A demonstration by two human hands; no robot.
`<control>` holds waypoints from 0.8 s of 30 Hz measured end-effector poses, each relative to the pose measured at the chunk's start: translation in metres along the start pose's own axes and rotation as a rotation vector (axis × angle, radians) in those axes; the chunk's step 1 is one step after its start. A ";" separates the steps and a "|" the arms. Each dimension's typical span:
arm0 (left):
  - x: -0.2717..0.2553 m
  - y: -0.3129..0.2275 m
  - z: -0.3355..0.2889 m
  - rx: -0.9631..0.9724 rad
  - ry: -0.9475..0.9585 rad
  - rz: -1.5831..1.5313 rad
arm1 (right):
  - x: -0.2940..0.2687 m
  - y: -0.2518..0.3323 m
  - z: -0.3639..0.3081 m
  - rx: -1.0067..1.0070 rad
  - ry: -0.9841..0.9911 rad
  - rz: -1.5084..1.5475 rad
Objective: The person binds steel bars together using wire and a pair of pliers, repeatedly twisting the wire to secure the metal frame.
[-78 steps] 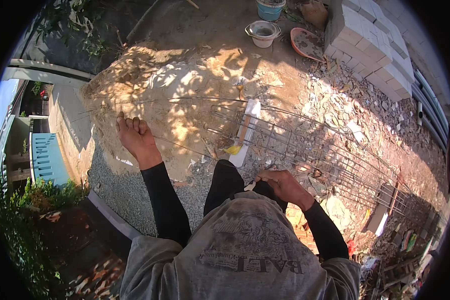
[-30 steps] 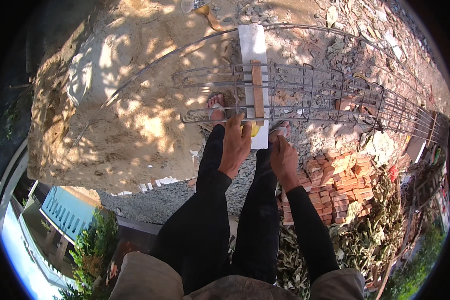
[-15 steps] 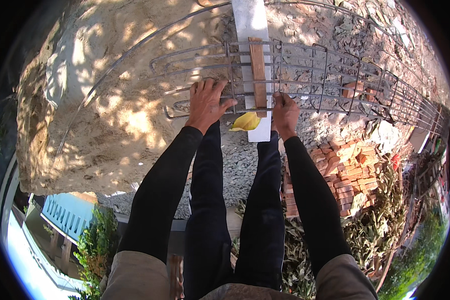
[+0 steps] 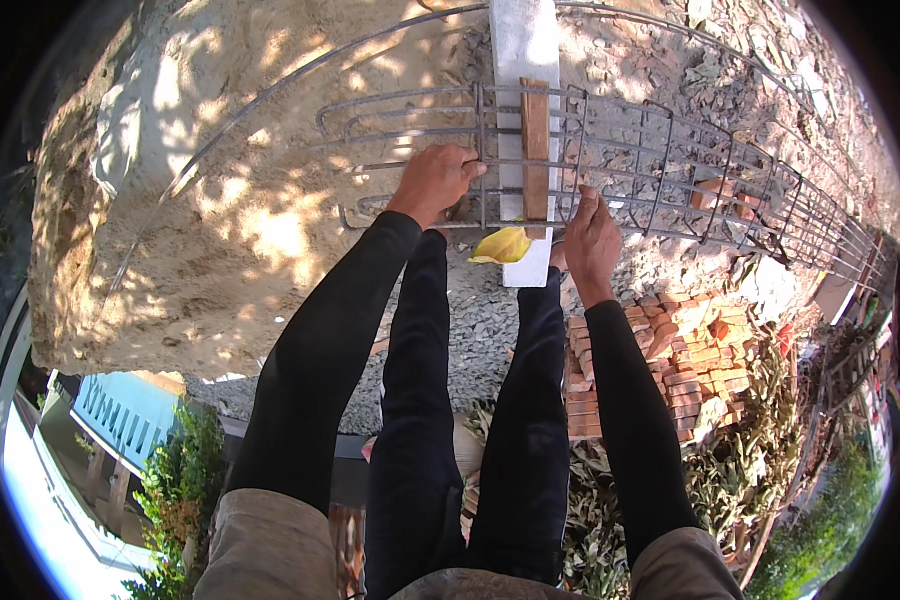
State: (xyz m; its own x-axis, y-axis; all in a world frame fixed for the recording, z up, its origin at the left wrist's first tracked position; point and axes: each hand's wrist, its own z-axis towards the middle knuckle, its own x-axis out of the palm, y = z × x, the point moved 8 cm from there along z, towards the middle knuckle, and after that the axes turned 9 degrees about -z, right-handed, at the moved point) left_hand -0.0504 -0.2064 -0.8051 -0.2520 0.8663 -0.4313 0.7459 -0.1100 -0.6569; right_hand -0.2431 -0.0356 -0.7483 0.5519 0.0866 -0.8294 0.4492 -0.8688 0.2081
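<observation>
A long rebar cage (image 4: pixel 660 180) of thin steel bars and square stirrups stretches from the middle to the far right. Under its left part lies a pale grey-white plank (image 4: pixel 526 45), and a short brown wooden stick (image 4: pixel 535 150) lies lengthwise over it among the bars. My left hand (image 4: pixel 432 187) is closed, thumb and fingers pinching at the cage's leftmost stirrup. My right hand (image 4: pixel 594 245) is closed with its fingertips at the stirrup just right of the stick. The exact grip of the right fingers is partly hidden. A yellow leaf (image 4: pixel 502 246) rests by the plank's near end.
A sand mound (image 4: pixel 240 250) fills the left side. Grey gravel (image 4: pixel 480 330) lies beneath my legs. At the right are stacked orange bricks (image 4: pixel 690 350) and dry leaves (image 4: pixel 740 460). A long curved steel rod (image 4: pixel 300 75) arcs behind the cage.
My left hand has gone from spread fingers over the bars to a pinch at the leftmost stirrup. The cage, plank and right hand appear slightly further right in view.
</observation>
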 end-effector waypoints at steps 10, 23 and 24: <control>-0.006 0.005 0.026 -0.055 0.136 -0.110 | -0.035 0.101 0.015 -0.479 0.151 -0.196; 0.007 0.016 0.040 -0.151 0.310 -0.361 | 0.029 0.194 0.054 -1.119 0.278 -0.766; 0.007 0.019 0.039 -0.143 0.308 -0.391 | 0.038 0.195 0.055 -1.073 0.378 -0.776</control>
State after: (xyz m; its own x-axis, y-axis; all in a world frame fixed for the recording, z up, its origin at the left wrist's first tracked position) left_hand -0.0616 -0.2220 -0.8449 -0.3518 0.9350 0.0455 0.7143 0.2995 -0.6325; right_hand -0.1731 -0.2288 -0.7676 -0.0093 0.6479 -0.7616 0.9487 0.2465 0.1981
